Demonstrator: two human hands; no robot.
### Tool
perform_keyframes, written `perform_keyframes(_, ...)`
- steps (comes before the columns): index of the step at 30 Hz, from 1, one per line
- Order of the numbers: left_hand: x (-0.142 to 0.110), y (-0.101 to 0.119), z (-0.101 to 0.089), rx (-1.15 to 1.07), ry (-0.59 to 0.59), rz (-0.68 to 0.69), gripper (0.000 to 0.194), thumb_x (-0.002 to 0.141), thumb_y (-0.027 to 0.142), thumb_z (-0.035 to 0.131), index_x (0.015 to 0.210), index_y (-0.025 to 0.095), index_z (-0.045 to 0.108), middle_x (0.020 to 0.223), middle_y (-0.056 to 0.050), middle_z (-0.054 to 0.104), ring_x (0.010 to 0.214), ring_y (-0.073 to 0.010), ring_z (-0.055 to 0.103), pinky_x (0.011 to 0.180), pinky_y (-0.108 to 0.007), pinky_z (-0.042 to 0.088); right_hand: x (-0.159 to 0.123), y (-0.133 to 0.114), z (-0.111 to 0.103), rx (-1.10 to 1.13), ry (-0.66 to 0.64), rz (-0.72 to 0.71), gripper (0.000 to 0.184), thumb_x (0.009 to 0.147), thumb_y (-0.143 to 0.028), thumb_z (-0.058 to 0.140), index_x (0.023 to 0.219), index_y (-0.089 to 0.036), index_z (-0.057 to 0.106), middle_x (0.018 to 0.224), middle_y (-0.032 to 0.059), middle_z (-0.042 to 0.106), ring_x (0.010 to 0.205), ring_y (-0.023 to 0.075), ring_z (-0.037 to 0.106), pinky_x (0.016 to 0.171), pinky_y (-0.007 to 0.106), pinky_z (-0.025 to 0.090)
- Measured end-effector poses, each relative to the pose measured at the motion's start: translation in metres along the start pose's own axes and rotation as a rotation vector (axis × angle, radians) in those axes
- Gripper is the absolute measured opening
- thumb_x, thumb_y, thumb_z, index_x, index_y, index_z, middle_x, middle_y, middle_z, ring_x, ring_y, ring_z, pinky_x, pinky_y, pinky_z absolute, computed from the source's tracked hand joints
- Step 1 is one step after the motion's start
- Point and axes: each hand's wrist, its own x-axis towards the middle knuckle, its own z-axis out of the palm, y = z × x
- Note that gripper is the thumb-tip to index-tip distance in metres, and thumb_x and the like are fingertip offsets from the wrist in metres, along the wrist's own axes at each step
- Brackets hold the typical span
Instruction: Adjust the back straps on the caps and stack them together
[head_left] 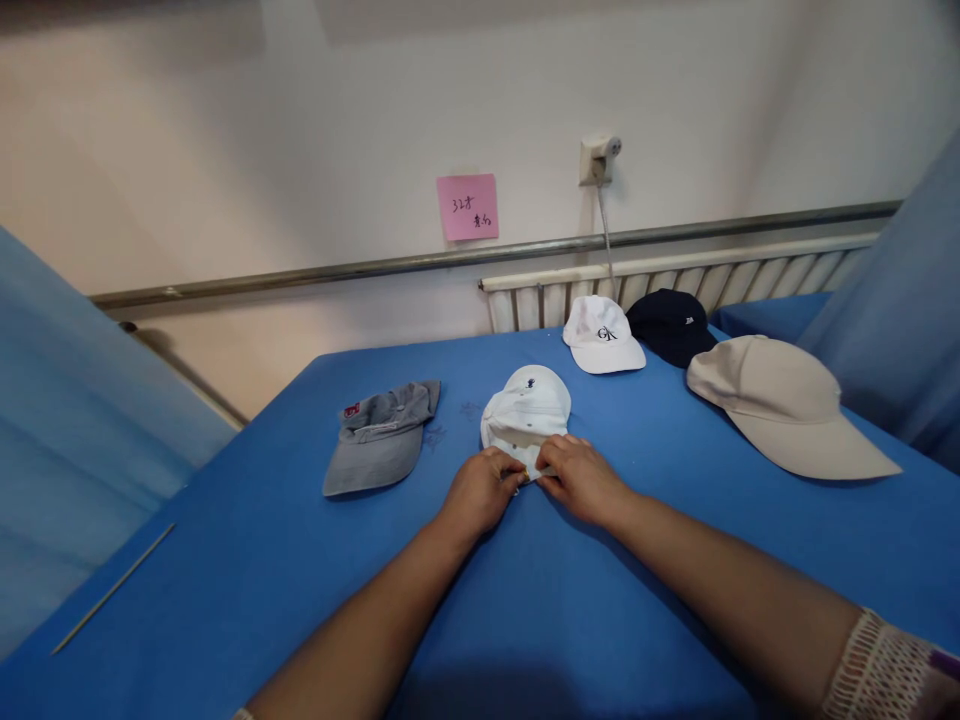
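Observation:
A pale white baseball cap (529, 410) with a small dark emblem lies on the blue-covered table (300, 610), its back strap toward me. My left hand (484, 490) pinches the strap end near a small gold-coloured piece, perhaps a buckle. Close beside it, my right hand (581, 480) has its fingers closed on the cap's rear edge. The fingers partly hide the strap. To the left rests a crumpled grey cap (382, 440) with a red patch.
Toward the back right sit a white cap (604, 335) with black letters, a black cap (671, 325) and a large beige cap (787, 400). A thin stick (112, 590) lies at the left edge. Behind are a radiator (540, 300), a metal rail (390, 265) and blue curtains (75, 430).

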Motion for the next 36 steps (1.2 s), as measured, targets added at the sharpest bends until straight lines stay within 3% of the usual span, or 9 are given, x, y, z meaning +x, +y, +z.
perform_keyframes(5,0.002,0.004,-0.004,0.052,-0.04,0.009,0.014,0.079,0.018,0.062,0.081,0.021,0.076,0.08,-0.004,0.068,0.08,-0.0192,0.062,0.077,-0.031,0.046,0.002,-0.004,-0.002,-0.023,0.003,0.034,0.007,0.085,-0.013,0.057,0.085,-0.02,0.061,0.091,0.0062,0.065,0.089,0.0211,0.056,0.077,0.032,0.038)
perform_keyframes(16,0.006,0.003,-0.003,0.218,-0.12,-0.002,0.016,0.084,0.021,0.059,0.086,0.02,0.075,0.086,-0.005,0.066,0.08,-0.0163,0.06,0.076,-0.026,0.043,0.008,-0.006,-0.002,-0.214,-0.061,0.052,0.018,0.093,-0.015,0.045,0.089,-0.018,0.062,0.095,0.0072,0.065,0.091,0.0202,0.055,0.075,0.029,0.035)
perform_keyframes(25,0.001,0.019,-0.004,0.447,-0.184,-0.032,0.026,0.091,0.024,0.046,0.085,0.018,0.071,0.097,-0.007,0.063,0.077,-0.0171,0.06,0.067,-0.027,0.041,0.003,-0.004,-0.005,-0.144,-0.067,0.032,0.018,0.091,-0.011,0.045,0.087,-0.017,0.062,0.092,0.0067,0.066,0.089,0.0186,0.057,0.077,0.027,0.035)
perform_keyframes(32,-0.006,0.017,-0.001,0.458,-0.204,0.043,0.032,0.097,0.024,0.034,0.098,0.018,0.066,0.099,-0.008,0.063,0.087,-0.0188,0.057,0.073,-0.028,0.04,0.005,-0.002,-0.006,-0.03,-0.059,0.102,0.018,0.087,-0.01,0.048,0.089,-0.018,0.064,0.093,0.0061,0.069,0.088,0.0178,0.061,0.075,0.025,0.038)
perform_keyframes(36,-0.006,0.016,-0.002,0.471,-0.209,0.066,0.031,0.098,0.023,0.032,0.101,0.018,0.063,0.098,-0.007,0.063,0.09,-0.0184,0.056,0.077,-0.027,0.04,0.005,0.002,-0.005,0.002,-0.057,0.068,0.021,0.09,-0.011,0.045,0.09,-0.018,0.065,0.094,0.0063,0.07,0.09,0.0171,0.062,0.076,0.024,0.039)
